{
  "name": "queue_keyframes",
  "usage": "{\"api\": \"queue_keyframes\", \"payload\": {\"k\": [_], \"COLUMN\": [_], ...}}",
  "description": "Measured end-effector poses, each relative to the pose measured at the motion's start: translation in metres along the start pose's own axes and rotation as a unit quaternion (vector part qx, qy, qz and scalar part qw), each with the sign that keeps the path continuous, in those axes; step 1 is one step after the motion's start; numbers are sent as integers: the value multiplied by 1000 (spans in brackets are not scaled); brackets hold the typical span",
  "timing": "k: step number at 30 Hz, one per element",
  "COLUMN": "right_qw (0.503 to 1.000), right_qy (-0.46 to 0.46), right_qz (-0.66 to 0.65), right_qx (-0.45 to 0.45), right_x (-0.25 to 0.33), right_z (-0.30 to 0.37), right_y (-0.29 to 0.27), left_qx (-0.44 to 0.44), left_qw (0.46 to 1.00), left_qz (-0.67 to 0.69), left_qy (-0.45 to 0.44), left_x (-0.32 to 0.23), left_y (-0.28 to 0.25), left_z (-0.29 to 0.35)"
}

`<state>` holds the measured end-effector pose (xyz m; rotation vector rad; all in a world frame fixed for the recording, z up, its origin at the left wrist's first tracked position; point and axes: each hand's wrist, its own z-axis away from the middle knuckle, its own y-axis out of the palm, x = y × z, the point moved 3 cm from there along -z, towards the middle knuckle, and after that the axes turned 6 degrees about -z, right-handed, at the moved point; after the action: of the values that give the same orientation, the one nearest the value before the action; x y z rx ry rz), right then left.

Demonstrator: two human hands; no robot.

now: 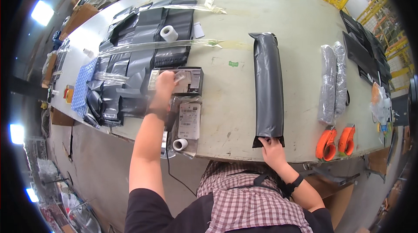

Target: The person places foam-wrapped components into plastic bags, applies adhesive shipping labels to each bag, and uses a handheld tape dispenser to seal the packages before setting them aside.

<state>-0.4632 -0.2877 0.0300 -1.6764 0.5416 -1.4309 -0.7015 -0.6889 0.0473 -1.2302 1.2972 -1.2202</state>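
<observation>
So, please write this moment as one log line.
left hand: over dark box; right hand: at near end of black package; right of package: grey wrapped bundles

We've got a pale table (230, 111) here: a long dark-grey package (269, 85) lying right of centre, two plastic-wrapped grey rolls (327, 86) and two orange tape dispensers (322, 143) further right, plus flat dark bags (146, 24) spread left.

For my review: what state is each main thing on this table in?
Long black mailer package: filled, lying down, right hand at its near end
Shallow box: open-topped, left hand at it
Flat black mailers: overlapping, clear strips across
Grey rolls: wrapped in clear plastic
Orange tape dispensers: unheld
</observation>
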Motion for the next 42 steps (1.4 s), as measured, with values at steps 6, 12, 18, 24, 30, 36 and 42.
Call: {"api": "queue_keyframes", "payload": {"k": [6, 12, 18, 24, 30, 36, 42], "right_qw": [999, 993, 991, 692, 655, 641, 631], "right_qy": [-18, 116, 130, 234, 349, 361, 228], "right_qz": [-36, 5, -24, -681, -667, -675, -735], "right_qx": [-10, -18, -12, 51, 63, -48, -93], "right_x": [-2, -5, -18, 11, -25, -31, -25], "right_z": [10, 24, 42, 24, 52, 52, -5], "right_y": [-5, -20, -17, -33, -18, 4, 7], "left_qx": [-2, 10, -44, -12, -17, -124, -165], "left_qw": [989, 987, 981, 917, 875, 916, 913], "left_qz": [140, 149, 155, 232, 228, 283, 282], "left_qy": [53, 64, 112, 324, 427, 256, 246], "left_x": [10, 16, 23, -187, -290, -296, -301], "left_y": [-8, -11, -16, -70, -47, -30, -49], "left_z": [-2, 3, 4, 88, 171, 171, 177]}}
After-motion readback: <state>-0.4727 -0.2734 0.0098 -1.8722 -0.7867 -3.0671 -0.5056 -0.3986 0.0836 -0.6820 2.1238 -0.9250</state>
